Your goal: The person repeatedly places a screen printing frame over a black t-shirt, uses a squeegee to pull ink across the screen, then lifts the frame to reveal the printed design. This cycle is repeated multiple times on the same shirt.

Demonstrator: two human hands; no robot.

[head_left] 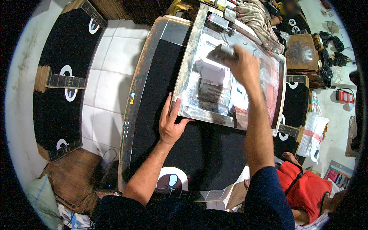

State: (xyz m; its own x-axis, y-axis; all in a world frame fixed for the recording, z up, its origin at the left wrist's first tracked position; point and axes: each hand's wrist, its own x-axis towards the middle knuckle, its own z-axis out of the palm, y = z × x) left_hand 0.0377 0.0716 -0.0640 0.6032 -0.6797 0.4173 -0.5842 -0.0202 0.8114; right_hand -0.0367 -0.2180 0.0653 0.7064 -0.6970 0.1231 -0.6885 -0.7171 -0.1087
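My right hand [247,68] is wrapped round a squeegee [221,55], held over the glossy mesh of a printing screen; motion blurs both slightly. My left hand [171,129] grips the screen's metal frame [209,119] at its near left corner, fingers along the side and thumb against the near edge. Beneath the screen lies black fabric [156,82] on a long board with a worn rim [134,90]. A white and brown eye print [171,179] shows on the fabric near my body. The screen covers the fabric's far right part.
Boards with black fabric and eye prints [63,42] line the left wall, beyond a white tiled floor [111,57]. Another person in a red top [304,188] is at lower right; someone else is at far right. A stained cloth [257,19] lies behind the screen.
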